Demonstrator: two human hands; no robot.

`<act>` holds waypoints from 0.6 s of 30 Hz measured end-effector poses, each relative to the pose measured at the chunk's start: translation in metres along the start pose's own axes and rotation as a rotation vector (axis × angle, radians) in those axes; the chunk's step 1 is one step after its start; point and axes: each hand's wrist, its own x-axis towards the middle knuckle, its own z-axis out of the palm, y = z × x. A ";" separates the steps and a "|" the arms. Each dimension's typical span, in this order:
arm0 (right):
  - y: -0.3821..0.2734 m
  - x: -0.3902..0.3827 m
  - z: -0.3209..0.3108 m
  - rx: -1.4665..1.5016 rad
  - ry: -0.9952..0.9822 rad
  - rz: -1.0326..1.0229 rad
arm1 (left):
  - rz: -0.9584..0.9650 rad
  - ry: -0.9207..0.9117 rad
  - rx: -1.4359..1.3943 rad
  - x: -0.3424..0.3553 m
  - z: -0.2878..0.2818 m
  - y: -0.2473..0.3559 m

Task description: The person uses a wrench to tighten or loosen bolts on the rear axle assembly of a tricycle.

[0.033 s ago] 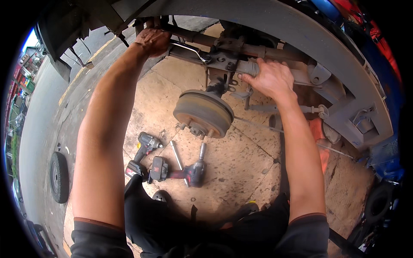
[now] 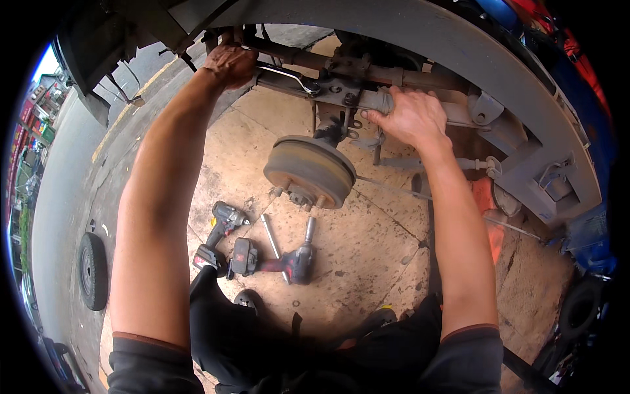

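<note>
My left hand (image 2: 231, 64) is closed around a combination wrench (image 2: 282, 70). The wrench's ring end sits over a fastener on the plate (image 2: 335, 92) above the axle. My right hand (image 2: 415, 117) wraps over the leaf spring (image 2: 459, 113) to the right of that plate, thumb on the near side, its fingertips hidden behind the bar. Below and between my hands is a rusty brake drum (image 2: 308, 167) with wheel studs on its face.
Two cordless impact wrenches (image 2: 226, 217) (image 2: 298, 264) lie on the stained floor, one fitted with a long socket (image 2: 310, 230). Beside them is a metal bar (image 2: 270, 236). A grey vehicle frame (image 2: 420, 39) arches overhead. A wheel (image 2: 92, 270) lies at far left.
</note>
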 end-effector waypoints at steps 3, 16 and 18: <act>0.004 -0.003 -0.003 0.027 -0.055 0.007 | -0.087 -0.040 -0.040 -0.023 -0.019 0.017; 0.008 -0.006 0.003 0.045 0.003 -0.018 | -0.329 -0.397 0.029 -0.104 -0.143 0.173; 0.004 -0.003 -0.002 0.036 -0.001 -0.013 | -0.399 -0.398 -0.028 -0.108 -0.144 0.164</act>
